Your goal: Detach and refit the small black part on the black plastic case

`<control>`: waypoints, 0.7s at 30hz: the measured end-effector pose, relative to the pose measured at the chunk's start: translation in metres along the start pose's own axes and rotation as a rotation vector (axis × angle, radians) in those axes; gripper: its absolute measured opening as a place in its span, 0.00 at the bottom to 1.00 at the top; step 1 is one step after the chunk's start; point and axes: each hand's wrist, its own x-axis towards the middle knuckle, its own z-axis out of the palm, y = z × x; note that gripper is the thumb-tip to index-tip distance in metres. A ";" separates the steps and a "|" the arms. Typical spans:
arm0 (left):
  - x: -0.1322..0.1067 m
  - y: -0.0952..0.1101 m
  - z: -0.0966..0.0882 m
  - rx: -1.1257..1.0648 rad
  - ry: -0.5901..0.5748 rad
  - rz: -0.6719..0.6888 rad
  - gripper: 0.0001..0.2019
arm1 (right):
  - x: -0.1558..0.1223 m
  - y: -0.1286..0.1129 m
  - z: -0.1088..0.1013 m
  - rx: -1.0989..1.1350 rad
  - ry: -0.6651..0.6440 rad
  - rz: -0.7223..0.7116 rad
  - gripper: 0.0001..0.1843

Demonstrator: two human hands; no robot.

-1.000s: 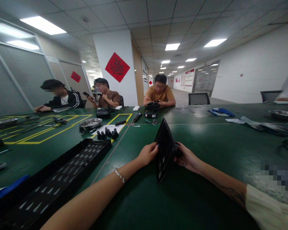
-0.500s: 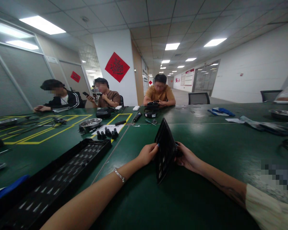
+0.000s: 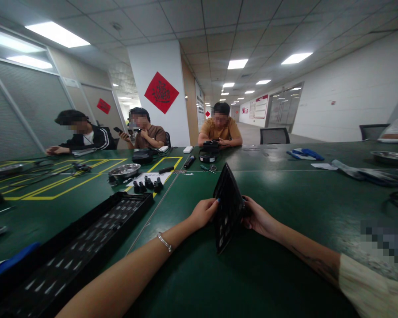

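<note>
A flat black panel [image 3: 228,207] stands upright over the table, seen nearly edge-on, with several small pale patches on its left face. My left hand [image 3: 204,213] is closed on its left side, the thumb lying against that face. From the other side my right hand [image 3: 257,216] grips it, fingers partly hidden behind the panel. Whether its lower corner touches the table, I cannot tell. To the left of my left arm lies a long black tray [image 3: 148,202] with rows of pale slots or marks along its floor.
On the green table [image 3: 285,198] sit several black cylindrical parts [image 3: 148,183], a metal bowl [image 3: 125,171], pliers [image 3: 208,168] and a black case [image 3: 208,154]. A blue item [image 3: 305,154] and plastic bags [image 3: 358,172] lie right. Several people sit around the table.
</note>
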 end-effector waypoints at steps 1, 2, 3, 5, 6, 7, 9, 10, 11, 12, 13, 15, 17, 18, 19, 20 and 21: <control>0.000 0.000 0.000 0.003 -0.002 -0.002 0.23 | 0.000 0.000 0.000 0.000 0.003 0.000 0.13; 0.000 0.000 0.000 0.005 -0.005 -0.004 0.23 | 0.000 0.000 0.000 -0.001 0.007 -0.002 0.13; 0.000 0.000 0.000 0.007 -0.005 -0.006 0.23 | 0.001 0.000 0.000 -0.003 0.009 -0.002 0.14; 0.000 0.001 0.000 0.011 0.002 -0.005 0.23 | 0.002 0.001 -0.002 -0.006 0.019 -0.001 0.14; 0.000 0.002 0.000 0.015 0.005 0.000 0.24 | 0.003 0.001 -0.002 -0.008 0.022 0.003 0.15; 0.000 0.003 0.000 0.021 0.006 0.006 0.24 | 0.003 0.001 -0.002 -0.008 0.024 0.009 0.15; 0.000 0.005 0.000 0.028 0.001 0.018 0.25 | 0.002 0.001 -0.002 -0.006 0.023 0.015 0.16; 0.000 0.005 0.000 0.029 -0.003 0.020 0.25 | 0.002 0.000 -0.002 -0.003 0.023 0.014 0.16; -0.001 0.006 0.000 0.028 -0.006 0.019 0.25 | 0.001 0.000 -0.001 0.001 0.023 0.013 0.15; -0.001 0.006 0.000 0.024 -0.007 0.016 0.26 | 0.000 -0.001 0.000 0.004 0.026 0.012 0.15; -0.001 0.007 0.000 0.021 -0.008 0.011 0.26 | 0.000 -0.001 0.001 0.005 0.029 0.013 0.14; -0.002 0.007 -0.001 0.018 -0.009 -0.001 0.26 | -0.001 -0.002 0.002 0.002 0.033 0.018 0.13; -0.003 0.007 -0.001 0.025 -0.016 -0.011 0.27 | 0.000 -0.001 0.002 0.000 0.034 0.018 0.13; -0.003 0.006 -0.001 0.033 -0.019 -0.016 0.27 | 0.000 -0.001 0.002 0.001 0.031 0.016 0.13; -0.003 0.006 -0.001 0.044 -0.020 -0.020 0.27 | 0.000 -0.001 0.001 0.005 0.028 0.013 0.13; -0.002 0.005 -0.001 0.054 -0.019 -0.023 0.27 | 0.001 0.000 0.000 0.008 0.023 0.010 0.14; -0.002 0.005 -0.001 0.064 -0.018 -0.023 0.27 | 0.001 0.001 0.000 0.011 0.018 0.007 0.14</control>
